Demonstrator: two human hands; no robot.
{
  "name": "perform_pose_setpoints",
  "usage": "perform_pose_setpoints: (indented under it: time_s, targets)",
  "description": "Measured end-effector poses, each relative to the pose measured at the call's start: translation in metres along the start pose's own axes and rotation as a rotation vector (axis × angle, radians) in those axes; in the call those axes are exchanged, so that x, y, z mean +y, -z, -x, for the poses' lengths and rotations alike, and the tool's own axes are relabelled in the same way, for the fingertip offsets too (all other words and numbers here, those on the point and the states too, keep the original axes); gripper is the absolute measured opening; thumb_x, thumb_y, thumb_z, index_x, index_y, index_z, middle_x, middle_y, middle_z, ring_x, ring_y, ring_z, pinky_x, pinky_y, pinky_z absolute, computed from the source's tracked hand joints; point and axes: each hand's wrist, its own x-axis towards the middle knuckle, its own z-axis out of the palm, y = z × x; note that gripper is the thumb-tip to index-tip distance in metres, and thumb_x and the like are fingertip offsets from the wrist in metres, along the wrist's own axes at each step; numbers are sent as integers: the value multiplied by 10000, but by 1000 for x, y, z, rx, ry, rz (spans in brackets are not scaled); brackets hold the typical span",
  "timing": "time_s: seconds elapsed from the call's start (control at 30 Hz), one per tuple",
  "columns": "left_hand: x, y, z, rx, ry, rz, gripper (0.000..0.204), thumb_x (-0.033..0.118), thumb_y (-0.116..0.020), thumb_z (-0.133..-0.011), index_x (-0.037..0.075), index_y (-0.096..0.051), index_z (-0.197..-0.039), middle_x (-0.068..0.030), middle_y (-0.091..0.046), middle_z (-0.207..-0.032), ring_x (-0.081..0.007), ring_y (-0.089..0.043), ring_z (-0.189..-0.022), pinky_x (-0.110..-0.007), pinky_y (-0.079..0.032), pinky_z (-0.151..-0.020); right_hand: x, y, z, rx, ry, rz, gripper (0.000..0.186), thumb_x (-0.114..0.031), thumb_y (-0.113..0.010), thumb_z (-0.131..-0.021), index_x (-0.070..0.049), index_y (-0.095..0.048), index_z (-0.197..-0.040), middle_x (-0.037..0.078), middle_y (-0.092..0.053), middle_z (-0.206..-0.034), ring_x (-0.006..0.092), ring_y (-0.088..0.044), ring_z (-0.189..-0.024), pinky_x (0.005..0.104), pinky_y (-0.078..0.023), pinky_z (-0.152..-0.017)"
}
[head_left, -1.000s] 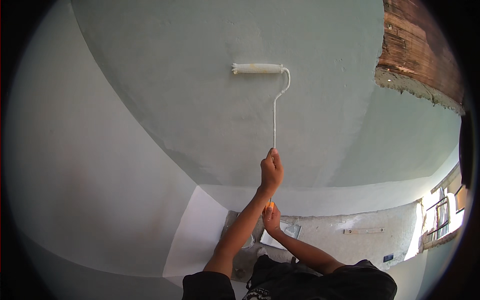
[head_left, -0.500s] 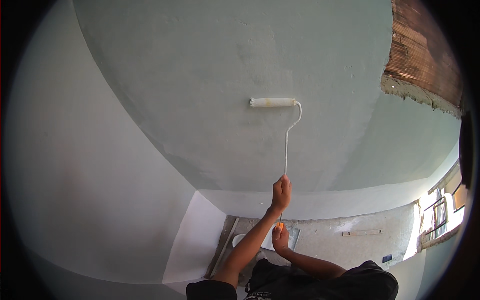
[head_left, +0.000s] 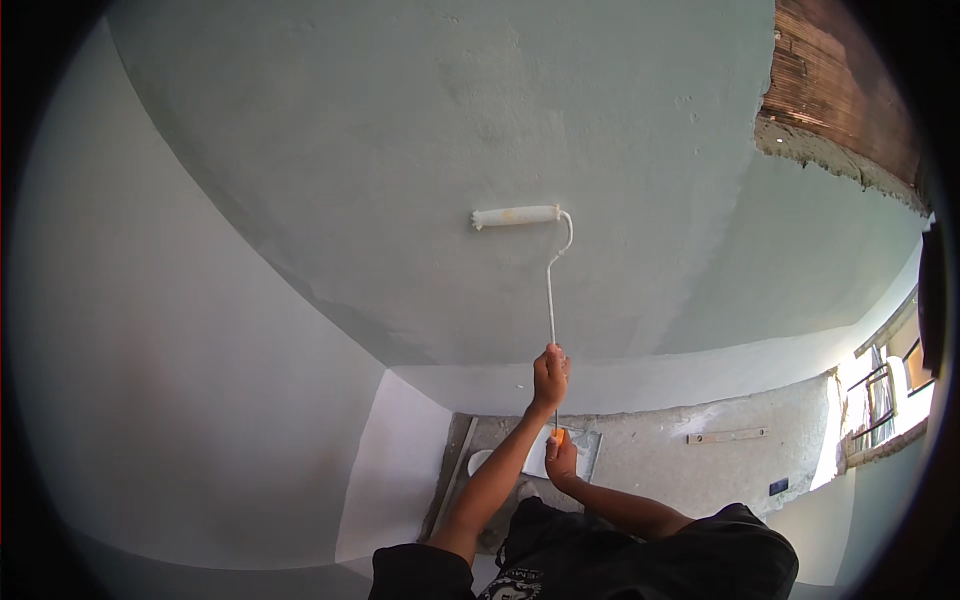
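Observation:
A long paint roller [head_left: 520, 215] with a white, faintly yellow-stained sleeve lies against the grey-green wall [head_left: 400, 200]. Its thin white frame bends from the sleeve's right end down toward me. My left hand [head_left: 551, 377] is closed around the metal rod, the higher of my two hands. Below it, my right hand [head_left: 562, 458] grips the orange handle [head_left: 557, 436], most of which the fingers cover.
On the concrete floor [head_left: 640, 450] are a light tray or sheet [head_left: 538, 460], a long level-like bar [head_left: 726, 437] and a small dark blue object [head_left: 778, 487]. A paler wall [head_left: 200, 350] meets the painted one at left. Bare brown ribbed material [head_left: 840, 90] shows upper right, a window [head_left: 885, 400] lower right.
In the picture the roller sleeve has shifted left and slightly down. Both hands keep their hold on rod and handle, and the whole view has shifted a little too.

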Motion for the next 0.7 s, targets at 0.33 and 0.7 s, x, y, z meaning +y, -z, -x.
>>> perform_pose_setpoints:
  time_s: [0.33, 0.7]
  targets:
    - [7, 7, -17, 32, 53, 95, 493, 507, -361, -1039, 144, -347, -705, 88, -249, -567, -28, -261, -424, -232, -192, -382, -6, -8, -2, 7, 87, -25, 264, -262, -485, -987, 0, -508, -1010, 253, -599, -709, 477, -617, -705, 496, -455, -590]
    - [40, -4, -24, -10, -6, 23, 508, 526, -345, -1036, 152, -325, -693, 76, -255, -542, -47, -271, -405, -247, -194, -375, -31, 2, -17, -1, 82, -26, 299, -295, -509, -986, 3, -500, -1001, 259, -601, -726, 499, -599, -727, 523, -446, -593]
